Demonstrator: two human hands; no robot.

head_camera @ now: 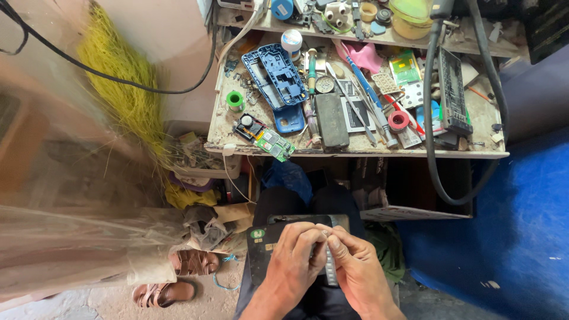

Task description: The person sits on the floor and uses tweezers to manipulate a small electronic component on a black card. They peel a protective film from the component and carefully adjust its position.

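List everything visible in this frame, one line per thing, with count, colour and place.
Workbench: one, worn pale wood, top centre.
Phone frames: two, blue, bench left.
Circuit board: one, green, bench front edge.
Tape roll: one, red, bench right.
Green spool: one, bench left edge.
Black slab: one, bench centre.
Hose: one, black, looping down off the bench at right.
Straw bundle: one, yellow, upper left.
Sandals: two, brown, floor lower left.
Dark device: one, black, on the lap under the hands.
Left hand: fingertips pinching a small part, too small to identify.
Right hand: fingertips meeting the left's.
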